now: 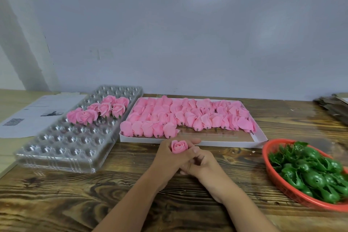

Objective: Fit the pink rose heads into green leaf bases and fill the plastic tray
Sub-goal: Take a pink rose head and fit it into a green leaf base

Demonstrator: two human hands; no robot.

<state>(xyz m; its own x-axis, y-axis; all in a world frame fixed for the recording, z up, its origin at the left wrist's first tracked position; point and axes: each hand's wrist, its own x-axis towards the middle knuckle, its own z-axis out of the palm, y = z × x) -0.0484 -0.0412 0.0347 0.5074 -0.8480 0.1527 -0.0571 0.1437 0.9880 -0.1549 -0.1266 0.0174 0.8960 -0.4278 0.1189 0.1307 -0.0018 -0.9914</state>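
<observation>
My left hand (167, 156) grips a pink rose head (179, 146) upright at the middle of the table. Just below it, my right hand (202, 165) has its fingers curled under the rose's base; what they hold is hidden. A clear plastic tray (62, 149) with round cups lies to the left, with several finished roses (99, 111) standing in its far half. A white flat box (260, 138) behind my hands holds several rows of loose pink rose heads (186, 117). At the right, a red basket (271, 173) is filled with green leaf bases (310, 171).
A printed paper sheet (37, 113) lies at the far left beside the tray. Stacked brown cardboard (333, 107) sits at the far right edge. A pale wall stands close behind the wooden table (75, 203).
</observation>
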